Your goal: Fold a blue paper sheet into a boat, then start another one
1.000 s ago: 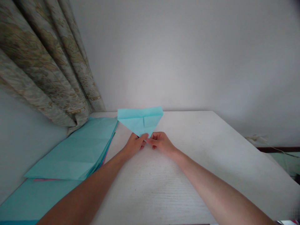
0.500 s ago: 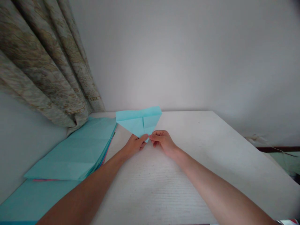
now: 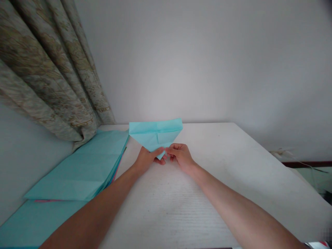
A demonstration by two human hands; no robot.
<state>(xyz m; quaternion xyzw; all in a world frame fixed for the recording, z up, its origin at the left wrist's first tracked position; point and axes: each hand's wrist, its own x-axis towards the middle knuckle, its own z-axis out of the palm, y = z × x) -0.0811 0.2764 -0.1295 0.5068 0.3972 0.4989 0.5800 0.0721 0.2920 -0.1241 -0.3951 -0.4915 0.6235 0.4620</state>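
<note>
From where I'm standing, the folded blue paper (image 3: 156,134) is just right of the paper stack (image 3: 80,166). The left hand (image 3: 147,159) has its pointy end between thumb and fingers; the right hand (image 3: 182,157) has fingertips bunched narrow beside it (can't tell if they're gripping).

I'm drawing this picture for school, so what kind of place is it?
Probably a room in a home, though I can't be sure: there's a patterned curtain, a plain pale wall and a white table.
</note>
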